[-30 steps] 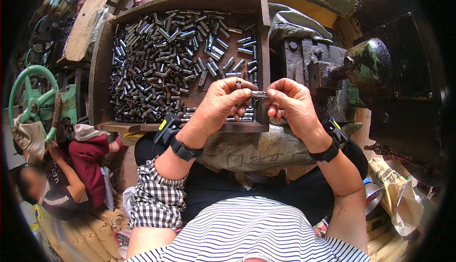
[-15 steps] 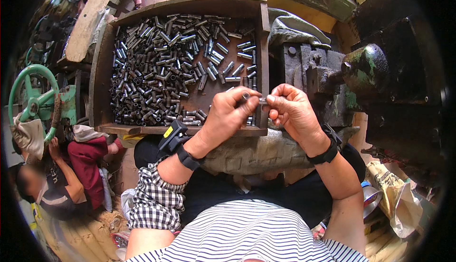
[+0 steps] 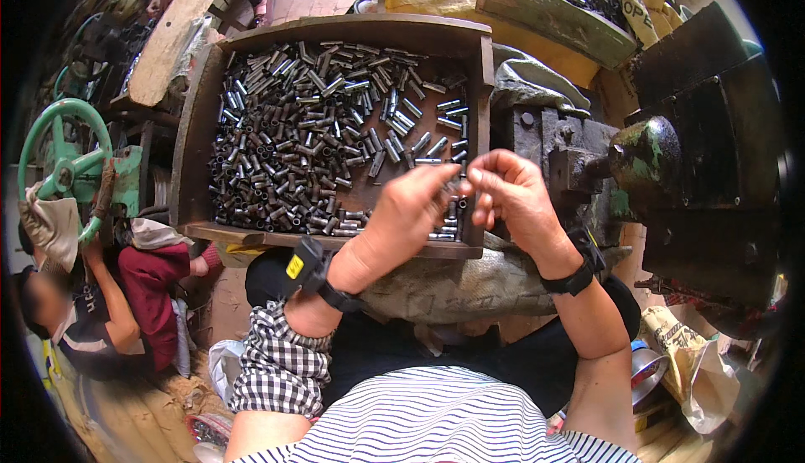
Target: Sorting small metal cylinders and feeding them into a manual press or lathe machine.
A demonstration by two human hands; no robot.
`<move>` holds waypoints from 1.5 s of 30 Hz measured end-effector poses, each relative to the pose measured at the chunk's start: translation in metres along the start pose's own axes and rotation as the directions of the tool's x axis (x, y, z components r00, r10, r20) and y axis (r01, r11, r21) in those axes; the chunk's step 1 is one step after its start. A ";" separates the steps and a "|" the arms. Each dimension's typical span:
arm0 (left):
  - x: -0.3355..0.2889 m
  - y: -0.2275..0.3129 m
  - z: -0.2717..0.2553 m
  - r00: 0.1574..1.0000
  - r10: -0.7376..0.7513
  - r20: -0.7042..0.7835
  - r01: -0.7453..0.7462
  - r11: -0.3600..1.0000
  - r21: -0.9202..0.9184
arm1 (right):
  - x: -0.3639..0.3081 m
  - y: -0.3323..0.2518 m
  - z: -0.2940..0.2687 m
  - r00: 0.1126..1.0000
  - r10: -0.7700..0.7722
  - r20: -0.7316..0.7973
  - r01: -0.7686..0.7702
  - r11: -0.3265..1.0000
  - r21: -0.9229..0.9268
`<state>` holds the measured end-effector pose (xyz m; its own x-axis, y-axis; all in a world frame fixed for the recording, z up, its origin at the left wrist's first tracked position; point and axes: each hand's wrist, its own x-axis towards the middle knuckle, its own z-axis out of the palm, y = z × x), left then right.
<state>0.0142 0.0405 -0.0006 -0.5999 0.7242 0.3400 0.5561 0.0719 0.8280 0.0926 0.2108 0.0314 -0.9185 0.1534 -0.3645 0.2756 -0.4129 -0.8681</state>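
Note:
My left hand (image 3: pixel 409 211) and my right hand (image 3: pixel 513 199) meet above the right edge of a wooden tray (image 3: pixel 344 241). Between their fingertips is a small metal tube (image 3: pixel 459 183), mostly covered by fingers and smeared by motion. Thumb and forefinger of the right hand pinch its right end, while the left fingers close round the other end. Many short metal tubes (image 3: pixel 285 144) lie heaped in the tray below, some dark, some shiny. A few looser tubes (image 3: pixel 394 140) are spread near its right side.
A heavy black machine with a rounded, green-chipped part (image 3: pixel 646 153) stands right of the tray. A green handwheel (image 3: pixel 63 161) is at the left, with another person (image 3: pixel 101 320) seated below it. Behind is a wooden trough (image 3: pixel 562 10) of metal pieces. Grey sacking (image 3: pixel 444 283) hangs before the tray.
The view has shifted, so the tray and machine sit lower and farther right in it. Both hands stay together at the small tube; the left fingers have moved and now blur.

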 end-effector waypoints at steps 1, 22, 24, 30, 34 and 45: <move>0.001 0.007 -0.011 0.859 -0.482 0.175 0.500 0.714 -0.490 | 0.008 -0.001 0.006 0.987 -0.154 -0.043 0.140 0.962 -0.233; -0.008 -0.015 0.004 0.929 -0.341 0.144 0.339 0.940 0.042 | 0.025 0.011 0.000 0.896 -0.443 0.040 0.320 0.579 -0.750; -0.010 -0.013 0.013 0.980 -0.167 0.110 0.114 0.918 0.380 | 0.002 0.016 -0.003 0.926 -0.377 -0.009 0.253 0.639 -0.726; 0.000 -0.014 0.017 0.921 -0.300 0.248 0.113 0.815 0.569 | -0.026 0.027 -0.006 0.916 -0.401 0.027 0.295 0.623 -0.724; -0.003 -0.019 0.026 0.953 -0.215 0.212 0.047 0.799 0.599 | -0.025 0.026 -0.009 0.882 -0.460 0.102 0.332 0.452 -0.828; 0.006 -0.003 0.011 0.901 -0.356 0.250 0.416 0.873 -0.255 | -0.026 0.019 -0.023 0.974 -0.206 -0.094 0.171 0.941 -0.291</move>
<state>0.0157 0.0522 -0.0058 -0.5943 0.7980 -0.0997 0.0895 0.1889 0.9779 0.1278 0.2198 0.0167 -0.9249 0.3185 -0.2079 0.1851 -0.1007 -0.9776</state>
